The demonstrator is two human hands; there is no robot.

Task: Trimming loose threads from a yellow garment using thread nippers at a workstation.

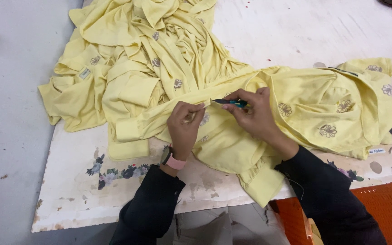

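Head view, near to far: an orange plastic crate (pixel 386 199) sat at lower right. At centre frame, the left hand (pixel 184 124) pinched a fold of pale yellow flower-embroidered cotton garment (pixel 314 104); the right hand (pixel 255 113), just right of it, gripped a small teal-handled thread snipper (pixel 230 102), lying left-right, tip toward that fold. More yellow garments (pixel 146 50) were heaped at upper left on the white worn table (pixel 69 199).
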